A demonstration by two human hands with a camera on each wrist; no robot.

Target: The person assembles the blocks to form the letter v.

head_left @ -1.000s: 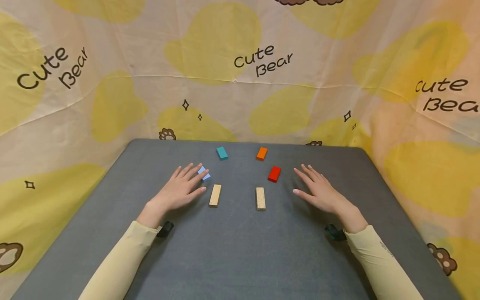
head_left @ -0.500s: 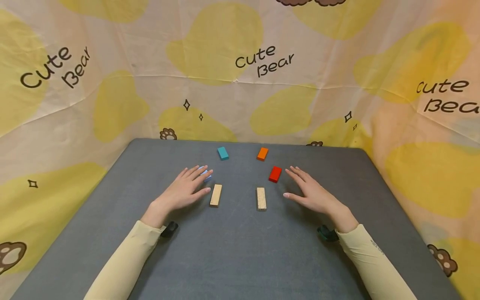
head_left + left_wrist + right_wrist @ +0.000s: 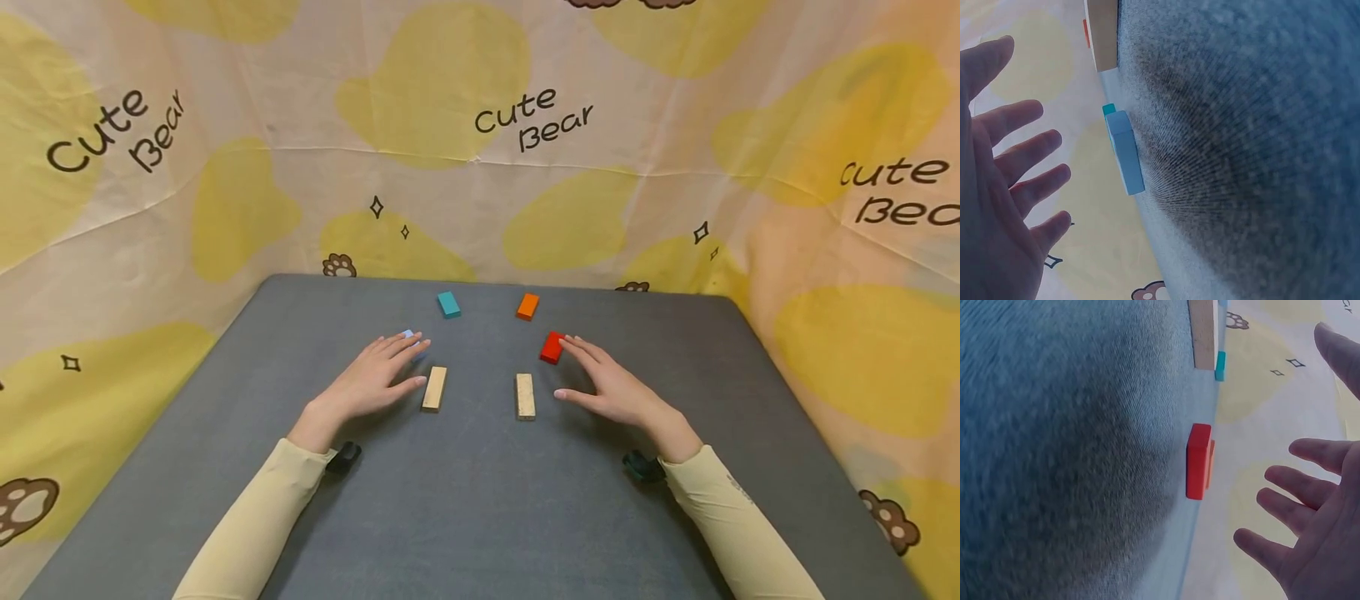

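Note:
My left hand (image 3: 372, 377), fingers spread, hovers above the table and partly covers a light blue block (image 3: 409, 335) in the head view. Its thumb tip overlaps the edge of a plain wooden block (image 3: 434, 389). In the left wrist view the light blue block (image 3: 1126, 153) stands apart from the fingers. My right hand (image 3: 617, 385) is also spread and holds nothing; its fingertips overlap the right edge of a red block (image 3: 551, 348) in the head view. A gap shows between that hand and the red block (image 3: 1198, 462) in the right wrist view. A second wooden block (image 3: 525, 397) lies left of the right thumb.
Farther back on the grey table (image 3: 480, 508) lie a teal block (image 3: 448, 305) and an orange block (image 3: 527, 307). A printed cloth (image 3: 420, 92) hangs behind the table and along its sides. Dark wrist cameras sit under both wrists.
The right hand has moved left, from beside the red block to overlapping its edge. The left hand has shifted slightly right, covering more of the light blue block. The blocks stay put.

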